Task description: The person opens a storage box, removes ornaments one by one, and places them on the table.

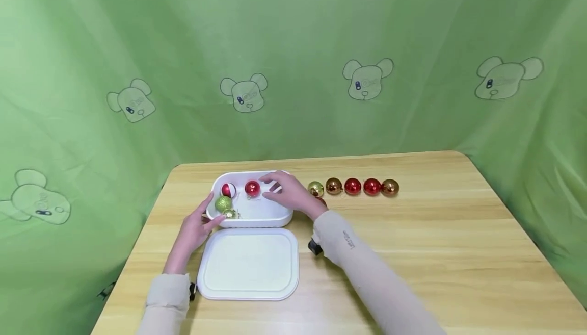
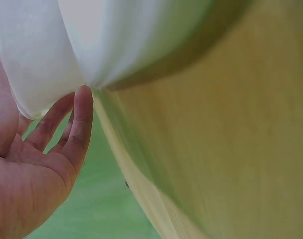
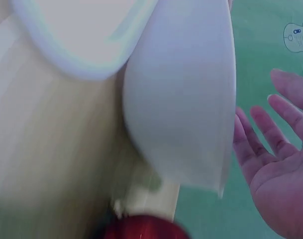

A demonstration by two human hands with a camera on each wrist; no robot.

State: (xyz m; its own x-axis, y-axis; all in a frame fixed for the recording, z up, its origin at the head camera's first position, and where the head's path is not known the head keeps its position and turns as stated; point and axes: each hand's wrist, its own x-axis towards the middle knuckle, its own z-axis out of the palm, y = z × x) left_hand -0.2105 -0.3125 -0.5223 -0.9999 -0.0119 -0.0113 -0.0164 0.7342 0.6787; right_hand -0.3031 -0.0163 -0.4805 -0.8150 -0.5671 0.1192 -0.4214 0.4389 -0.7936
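Note:
A white plastic box (image 1: 270, 212) holds several Christmas baubles: a red one (image 1: 252, 188), a red-and-white one (image 1: 228, 190), a green one (image 1: 223, 203) and a shiny gold-green one (image 1: 229, 213). At the box's left end my left hand (image 1: 192, 228) grips the wall, its thumb over the front rim and its fingers along the outside. Above the box's right half, my right hand (image 1: 286, 190) hovers beside the red bauble with its fingers spread. The right wrist view shows that hand (image 3: 278, 159) with nothing in it, past the box wall (image 3: 186, 109).
A white lid (image 1: 247, 263) lies flat in front of the box. To the right runs a row of baubles: gold (image 1: 315, 188), bronze (image 1: 334, 186), red (image 1: 352, 186), red (image 1: 372, 186), bronze (image 1: 390, 187). Another red bauble (image 1: 322, 201) is partly hidden by my right forearm. Green cloth (image 1: 298, 121) hangs behind.

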